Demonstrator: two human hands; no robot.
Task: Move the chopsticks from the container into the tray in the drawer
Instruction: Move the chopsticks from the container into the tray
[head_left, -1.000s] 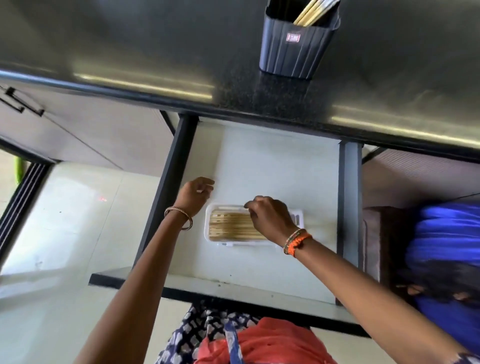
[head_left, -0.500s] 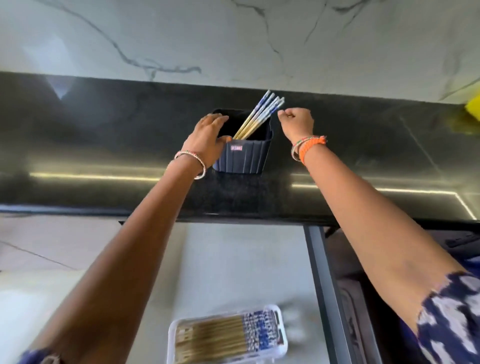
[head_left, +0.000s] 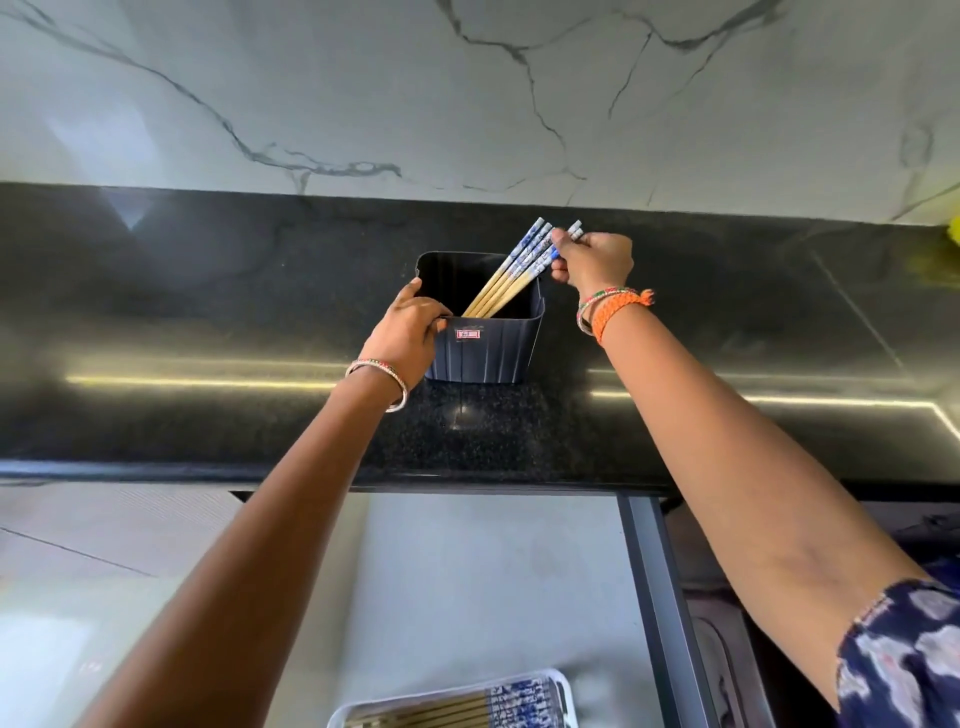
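Both hands grip: left hand (head_left: 410, 327) clasps the container (head_left: 485, 345) rim; right hand (head_left: 595, 262) pinches the chopsticks (head_left: 511, 273) tops.

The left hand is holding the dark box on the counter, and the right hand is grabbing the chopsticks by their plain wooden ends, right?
Not quite. The head view shows the right hand pinching the chopsticks by their blue-and-white patterned tops; the plain wooden ends point down inside the box. The rest is right: the left hand holds the dark box on the counter.
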